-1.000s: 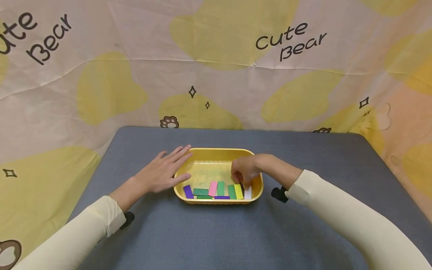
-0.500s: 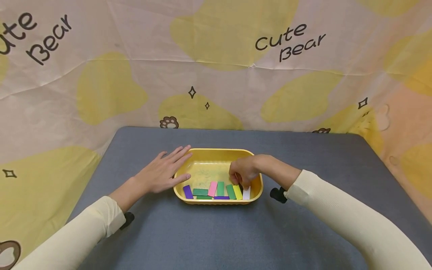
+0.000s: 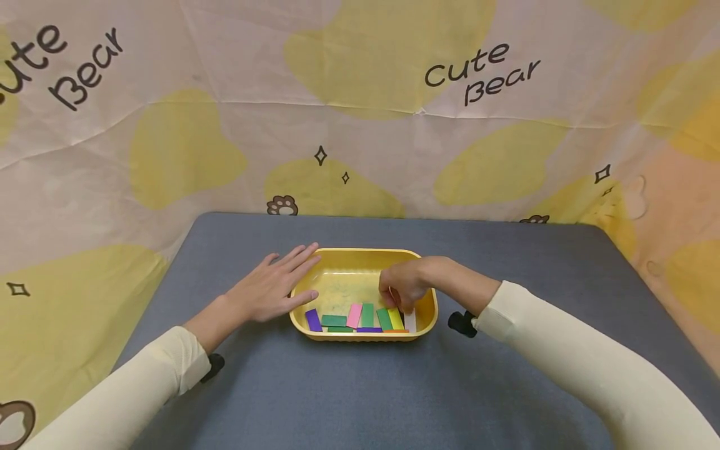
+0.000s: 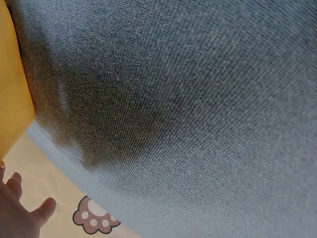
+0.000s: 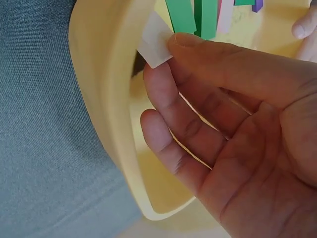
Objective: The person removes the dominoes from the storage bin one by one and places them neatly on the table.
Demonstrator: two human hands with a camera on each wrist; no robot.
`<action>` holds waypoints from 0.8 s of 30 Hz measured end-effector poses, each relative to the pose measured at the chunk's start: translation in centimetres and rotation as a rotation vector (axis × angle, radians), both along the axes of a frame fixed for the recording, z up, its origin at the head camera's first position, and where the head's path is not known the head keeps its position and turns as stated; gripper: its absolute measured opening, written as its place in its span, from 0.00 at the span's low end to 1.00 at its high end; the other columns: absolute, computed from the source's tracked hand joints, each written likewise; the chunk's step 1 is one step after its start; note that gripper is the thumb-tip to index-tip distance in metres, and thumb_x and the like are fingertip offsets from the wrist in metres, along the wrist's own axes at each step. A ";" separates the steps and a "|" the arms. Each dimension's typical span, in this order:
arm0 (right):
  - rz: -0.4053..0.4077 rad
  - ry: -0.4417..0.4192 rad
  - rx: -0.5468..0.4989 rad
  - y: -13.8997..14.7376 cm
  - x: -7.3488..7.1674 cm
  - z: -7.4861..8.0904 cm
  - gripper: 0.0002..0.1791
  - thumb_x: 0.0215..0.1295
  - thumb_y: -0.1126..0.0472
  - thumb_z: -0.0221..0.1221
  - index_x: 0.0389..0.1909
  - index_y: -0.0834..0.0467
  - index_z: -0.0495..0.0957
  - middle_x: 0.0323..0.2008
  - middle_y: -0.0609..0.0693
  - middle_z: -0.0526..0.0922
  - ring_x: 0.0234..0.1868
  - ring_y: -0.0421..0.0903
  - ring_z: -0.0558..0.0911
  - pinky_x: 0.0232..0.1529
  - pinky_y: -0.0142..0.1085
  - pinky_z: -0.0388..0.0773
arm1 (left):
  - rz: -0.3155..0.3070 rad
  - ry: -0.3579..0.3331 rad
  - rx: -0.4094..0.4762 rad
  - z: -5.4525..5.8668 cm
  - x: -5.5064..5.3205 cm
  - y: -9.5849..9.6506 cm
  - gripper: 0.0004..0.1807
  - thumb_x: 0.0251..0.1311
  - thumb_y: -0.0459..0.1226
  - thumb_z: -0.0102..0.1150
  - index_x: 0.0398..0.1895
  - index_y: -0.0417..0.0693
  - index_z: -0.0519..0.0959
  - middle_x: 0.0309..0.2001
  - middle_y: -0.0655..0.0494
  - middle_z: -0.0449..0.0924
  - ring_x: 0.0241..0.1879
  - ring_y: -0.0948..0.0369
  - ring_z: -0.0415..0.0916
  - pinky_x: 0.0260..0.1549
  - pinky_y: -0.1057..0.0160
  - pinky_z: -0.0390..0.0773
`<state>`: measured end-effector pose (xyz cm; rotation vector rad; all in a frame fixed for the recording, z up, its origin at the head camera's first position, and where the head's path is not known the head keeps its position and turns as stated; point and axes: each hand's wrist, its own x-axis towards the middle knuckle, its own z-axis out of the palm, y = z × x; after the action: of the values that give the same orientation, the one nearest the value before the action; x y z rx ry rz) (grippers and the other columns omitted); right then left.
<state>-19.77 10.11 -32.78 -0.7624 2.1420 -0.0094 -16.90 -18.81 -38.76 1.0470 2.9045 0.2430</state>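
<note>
A yellow tray [image 3: 360,250] holds several small coloured blocks lined up along its near wall. Inside its right end, my right hand [image 3: 406,282] reaches down. In the right wrist view, the thumb and fingertips pinch a white block [image 5: 154,42] close to the tray wall. Left of it lean a yellow block [image 3: 396,319] and a green block [image 3: 385,319], with an orange block [image 3: 396,331] along the near edge. My left hand [image 3: 270,287] rests at the tray's left rim with its fingers spread straight and holds nothing.
Further left in the tray are a green block [image 3: 367,315], a pink block [image 3: 354,315] and a purple block [image 3: 313,320]. The tray stands on a grey-blue table [image 3: 360,400]. Behind hangs a printed cloth [image 3: 360,137].
My right hand has shifted slightly left with the white block. The yellow and green blocks beside it have tilted left, and an orange block now shows. The left hand stays put.
</note>
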 end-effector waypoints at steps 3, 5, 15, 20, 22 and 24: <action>0.006 0.012 -0.014 0.3 -0.1 0.4 0.13 0.55 0.74 0.68 0.38 0.56 0.80 0.36 0.48 0.78 0.40 0.46 0.75 0.44 0.37 0.77 | 0.003 -0.004 -0.001 0.0 0.0 0.0 0.43 0.70 0.63 0.42 0.79 0.49 0.53 0.80 0.54 0.42 0.78 0.50 0.45 0.66 0.32 0.54; 0.012 0.029 -0.029 0.6 -0.3 0.8 0.13 0.56 0.73 0.67 0.40 0.57 0.80 0.36 0.48 0.79 0.39 0.46 0.75 0.43 0.37 0.78 | 0.003 -0.005 -0.003 0.0 0.0 0.1 0.43 0.69 0.63 0.42 0.79 0.49 0.53 0.80 0.54 0.42 0.78 0.50 0.45 0.66 0.32 0.54; 0.058 0.136 -0.153 2.9 -1.8 3.5 0.14 0.59 0.74 0.64 0.45 0.61 0.84 0.37 0.50 0.83 0.38 0.45 0.78 0.41 0.35 0.80 | 0.009 -0.002 -0.009 -0.1 -0.1 0.1 0.44 0.69 0.64 0.42 0.79 0.49 0.53 0.80 0.54 0.42 0.77 0.50 0.45 0.65 0.32 0.54; 0.054 0.197 -0.268 4.5 -2.7 4.5 0.13 0.59 0.75 0.62 0.42 0.60 0.88 0.38 0.51 0.86 0.39 0.45 0.81 0.42 0.37 0.81 | 0.006 0.001 -0.010 -0.1 -0.2 0.1 0.44 0.69 0.64 0.41 0.79 0.49 0.53 0.80 0.54 0.42 0.77 0.50 0.45 0.65 0.32 0.54; 0.048 0.220 -0.314 5.1 -3.0 4.7 0.13 0.59 0.76 0.61 0.40 0.60 0.89 0.37 0.51 0.87 0.38 0.45 0.82 0.41 0.38 0.81 | 0.005 -0.001 -0.009 -0.1 -0.2 0.1 0.44 0.69 0.64 0.41 0.79 0.49 0.53 0.80 0.54 0.42 0.78 0.50 0.45 0.65 0.32 0.54; 0.045 0.233 -0.360 5.8 -3.5 4.7 0.13 0.59 0.77 0.60 0.37 0.61 0.89 0.36 0.51 0.88 0.36 0.46 0.83 0.39 0.38 0.81 | 0.004 -0.002 -0.009 -0.1 -0.2 0.2 0.43 0.69 0.64 0.41 0.79 0.49 0.53 0.80 0.54 0.42 0.78 0.50 0.45 0.65 0.32 0.54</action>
<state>-23.22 15.87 -28.10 -1.0621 2.3763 -0.3033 -17.10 -18.64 -38.84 1.0384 2.9034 0.2315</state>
